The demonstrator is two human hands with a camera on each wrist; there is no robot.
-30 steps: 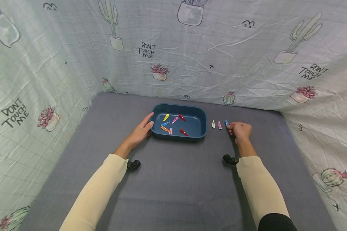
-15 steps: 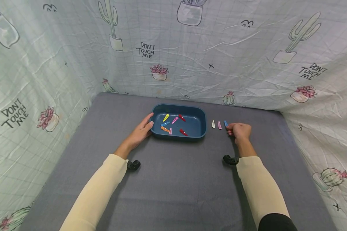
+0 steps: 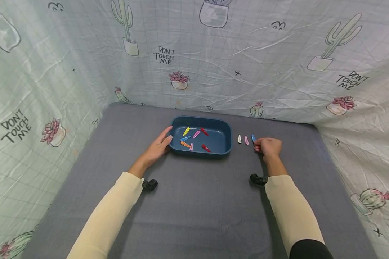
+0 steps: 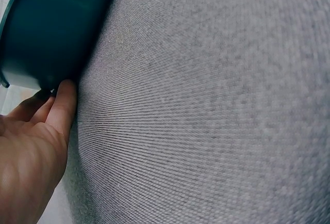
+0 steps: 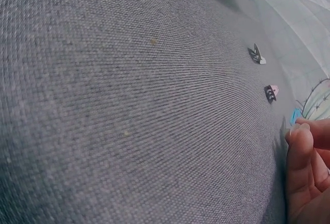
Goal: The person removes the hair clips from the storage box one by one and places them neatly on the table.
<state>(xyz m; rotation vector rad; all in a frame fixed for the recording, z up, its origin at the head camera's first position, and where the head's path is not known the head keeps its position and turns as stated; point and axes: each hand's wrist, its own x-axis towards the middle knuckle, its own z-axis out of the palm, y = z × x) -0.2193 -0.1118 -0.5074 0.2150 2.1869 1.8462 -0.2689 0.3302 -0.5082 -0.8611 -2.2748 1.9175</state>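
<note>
My right hand [image 3: 268, 146] pinches one end of a blue hair clip [image 3: 253, 137] between thumb and fingertips, low over the cloth. In the right wrist view the same blue clip [image 5: 295, 115] pokes out past the fingertips. To its left lie a pink hair clip [image 3: 246, 140] and a whitish hair clip [image 3: 239, 139], spaced in a row. A dark blue tray [image 3: 214, 155] holds several clips in yellow, pink, blue, orange and red. Against the tray's left end rests my left hand [image 3: 157, 147], its fingers fairly straight; the left wrist view shows fingertips touching the tray wall [image 4: 46, 38].
Grey cloth [image 3: 194, 208] covers the table. Behind it and on both sides hangs a pale curtain [image 3: 214, 72] printed with cacti. The tray stands near the table's back edge, left of the loose clips.
The blue clip and the right hand have shifted very slightly, the clip's tip a little to the left. My left hand and the tray stay in place.
</note>
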